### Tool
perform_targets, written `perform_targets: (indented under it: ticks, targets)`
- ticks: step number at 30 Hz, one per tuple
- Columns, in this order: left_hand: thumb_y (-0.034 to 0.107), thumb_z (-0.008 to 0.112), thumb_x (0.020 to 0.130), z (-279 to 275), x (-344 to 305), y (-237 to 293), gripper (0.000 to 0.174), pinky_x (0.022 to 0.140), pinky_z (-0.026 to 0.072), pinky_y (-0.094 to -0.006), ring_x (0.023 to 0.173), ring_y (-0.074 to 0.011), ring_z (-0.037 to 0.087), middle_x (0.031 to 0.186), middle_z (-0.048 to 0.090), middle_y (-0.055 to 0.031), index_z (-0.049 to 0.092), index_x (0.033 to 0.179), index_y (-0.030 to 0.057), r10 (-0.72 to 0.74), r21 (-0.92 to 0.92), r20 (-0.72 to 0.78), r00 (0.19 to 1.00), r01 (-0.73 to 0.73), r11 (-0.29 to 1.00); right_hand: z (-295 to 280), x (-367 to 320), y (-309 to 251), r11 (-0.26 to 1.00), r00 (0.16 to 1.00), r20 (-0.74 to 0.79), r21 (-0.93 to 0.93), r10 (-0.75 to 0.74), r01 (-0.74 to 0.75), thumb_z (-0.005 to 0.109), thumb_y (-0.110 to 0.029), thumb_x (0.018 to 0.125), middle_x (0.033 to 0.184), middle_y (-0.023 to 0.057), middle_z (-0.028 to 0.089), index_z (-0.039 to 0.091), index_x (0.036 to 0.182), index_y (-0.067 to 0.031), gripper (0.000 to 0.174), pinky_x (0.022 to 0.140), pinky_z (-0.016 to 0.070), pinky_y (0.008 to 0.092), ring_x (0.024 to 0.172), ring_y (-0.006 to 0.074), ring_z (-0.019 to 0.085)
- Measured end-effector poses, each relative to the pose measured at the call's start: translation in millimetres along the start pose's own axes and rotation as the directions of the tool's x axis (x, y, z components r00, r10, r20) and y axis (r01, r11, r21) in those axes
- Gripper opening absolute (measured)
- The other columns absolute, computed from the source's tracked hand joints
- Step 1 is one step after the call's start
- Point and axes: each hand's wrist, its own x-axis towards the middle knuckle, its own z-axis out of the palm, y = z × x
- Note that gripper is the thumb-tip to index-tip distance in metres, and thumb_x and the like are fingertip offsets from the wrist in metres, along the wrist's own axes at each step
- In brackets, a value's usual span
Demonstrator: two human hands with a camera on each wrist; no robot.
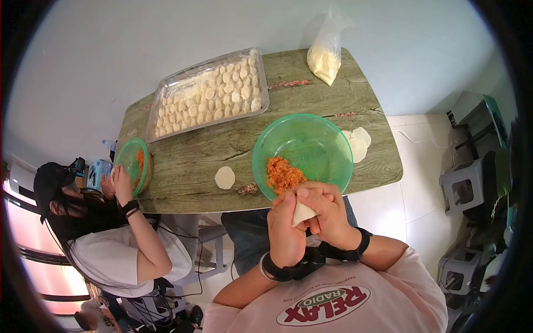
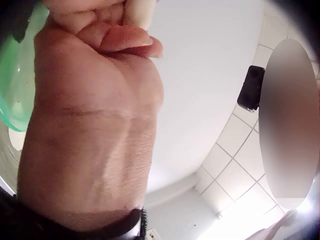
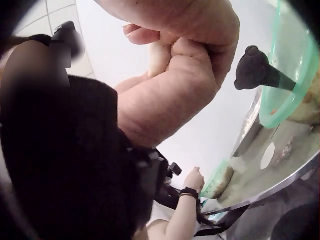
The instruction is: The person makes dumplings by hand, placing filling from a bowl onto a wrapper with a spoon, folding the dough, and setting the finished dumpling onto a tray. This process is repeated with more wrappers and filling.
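A folded piece of pale dough (image 1: 303,213) is between both hands, over the near rim of a large green bowl (image 1: 304,117). My left hand (image 1: 287,230) grips its left side and my right hand (image 1: 331,215) holds the right. Orange-red filling (image 1: 284,175) lies in the bowl just beyond the fingers. In the left wrist view the dough (image 2: 140,12) shows beside curled fingers of my left hand (image 2: 95,100). The right wrist view has the dough (image 3: 159,57) between my right hand (image 3: 190,20) above and my left below; any filling inside is hidden.
Flat wrappers (image 1: 358,145) lie right of the bowl, and one round wrapper (image 1: 225,177) lies to its left. A metal tray (image 1: 208,123) of dough pieces and a clear bag (image 1: 325,61) stand farther back. At left, another person (image 1: 119,238) reaches to a smaller green bowl (image 1: 129,158).
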Motion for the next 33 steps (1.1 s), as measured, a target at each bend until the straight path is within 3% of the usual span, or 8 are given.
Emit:
perform_targets:
  ticks: [15, 17, 20, 22, 24, 26, 31, 33]
  targets:
    - [0.035, 0.031, 0.098, -8.0, 3.1, -6.7, 0.048, 0.052, 0.0463, -0.0254, 0.073, -0.0189, 0.064, 0.09, 0.066, -0.0163, 0.058, 0.102, -0.0043, 0.041, 0.149, -0.062, 0.997, -0.031, 0.988, 2.9, 6.8, 14.3, 0.923, 0.944, -0.054, -0.237, -0.325, 0.304, 0.052, -0.014, 0.087, 0.071, 0.0083, 0.065, 0.063, 0.083, 0.0049, 0.023, 0.042, 0.0394, 0.0208, 0.05, 0.0064, 0.052]
    - [0.037, 0.03, 0.098, -21.1, 7.8, -5.4, 0.05, 0.054, 0.0478, -0.0263, 0.074, -0.0193, 0.064, 0.091, 0.066, -0.0156, 0.058, 0.102, -0.0043, 0.015, 0.156, -0.026, 1.0, -0.011, 0.988, -1.6, 2.3, 2.7, 0.98, 0.998, -0.058, -0.197, 0.017, -0.028, 0.057, -0.015, 0.089, 0.074, 0.0022, 0.061, 0.065, 0.092, 0.0025, 0.019, 0.061, 0.0454, 0.022, 0.068, 0.0085, 0.056]
    - [0.043, 0.026, 0.099, -32.4, 11.9, 1.4, 0.056, 0.067, 0.0496, -0.0293, 0.081, -0.0197, 0.063, 0.093, 0.066, -0.0143, 0.058, 0.104, -0.0034, -0.052, -0.12, 0.164, 0.985, 0.072, 0.99, -18.8, 11.5, 8.3, 0.985, 0.97, 0.239, 0.156, 0.036, -0.075, 0.058, -0.019, 0.09, 0.095, 0.0054, 0.061, 0.056, 0.114, 0.0021, 0.032, 0.073, 0.0469, 0.0236, 0.086, 0.0119, 0.059]
    - [0.047, 0.023, 0.099, -13.2, 6.7, 16.5, 0.063, 0.08, 0.0463, -0.0325, 0.087, -0.0201, 0.062, 0.102, 0.064, -0.0141, 0.06, 0.102, -0.0031, 0.212, 0.365, 0.004, 0.977, -0.199, 0.909, -5.3, 7.9, -3.2, 0.957, 0.972, 0.232, 0.271, 0.043, -0.107, 0.06, -0.02, 0.089, 0.106, 0.0071, 0.057, 0.048, 0.123, 0.0013, 0.042, 0.08, 0.0459, 0.0252, 0.096, 0.0131, 0.056]
    - [0.046, 0.022, 0.099, -15.1, 6.9, 28.5, 0.062, 0.091, 0.0404, -0.0369, 0.103, -0.0257, 0.056, 0.112, 0.061, -0.0152, 0.064, 0.097, 0.0, 0.267, 0.447, 0.103, 0.958, -0.284, 0.848, -2.6, 5.1, -9.0, 0.915, 0.973, 0.226, 0.382, 0.046, -0.132, 0.062, -0.021, 0.088, 0.118, 0.0088, 0.053, 0.04, 0.132, 0.0006, 0.053, 0.086, 0.0449, 0.0267, 0.106, 0.0143, 0.053]
    - [0.047, 0.031, 0.096, -16.7, 13.5, 39.7, 0.056, 0.093, 0.0375, -0.0398, 0.112, -0.0316, 0.051, 0.113, 0.062, -0.0133, 0.067, 0.097, 0.0048, 0.509, 0.757, 0.455, 0.731, -0.618, 0.211, -10.8, 2.2, -12.8, 0.966, 0.911, 0.41, 0.218, 0.039, -0.14, 0.065, -0.02, 0.086, 0.131, 0.011, 0.044, 0.028, 0.139, -0.0008, 0.067, 0.094, 0.0422, 0.0312, 0.118, 0.0166, 0.046]
    - [0.048, 0.037, 0.094, -19.0, 14.8, 43.4, 0.054, 0.104, 0.0291, -0.0411, 0.126, -0.0352, 0.039, 0.129, 0.051, -0.0164, 0.065, 0.105, 0.0024, 0.304, 0.745, 0.565, 0.767, -0.633, 0.211, -22.3, -2.1, -6.7, 0.959, 0.907, 0.402, 0.184, 0.127, -0.216, 0.062, -0.006, 0.085, 0.113, 0.0101, 0.058, 0.048, 0.126, 0.0031, 0.044, 0.086, 0.0487, 0.0288, 0.101, 0.0162, 0.058]
    - [0.037, 0.054, 0.089, -8.3, 9.4, 42.6, 0.044, 0.103, 0.03, -0.0421, 0.126, -0.0341, 0.04, 0.132, 0.048, -0.0171, 0.06, 0.115, 0.0013, 0.287, 0.761, 0.469, 0.836, -0.547, 0.349, -22.3, -4.3, -6.8, 0.965, 0.951, 0.288, 0.198, 0.11, -0.172, 0.063, -0.006, 0.084, 0.107, 0.0143, 0.062, 0.054, 0.119, 0.0029, 0.037, 0.087, 0.0511, 0.0328, 0.098, 0.0215, 0.062]
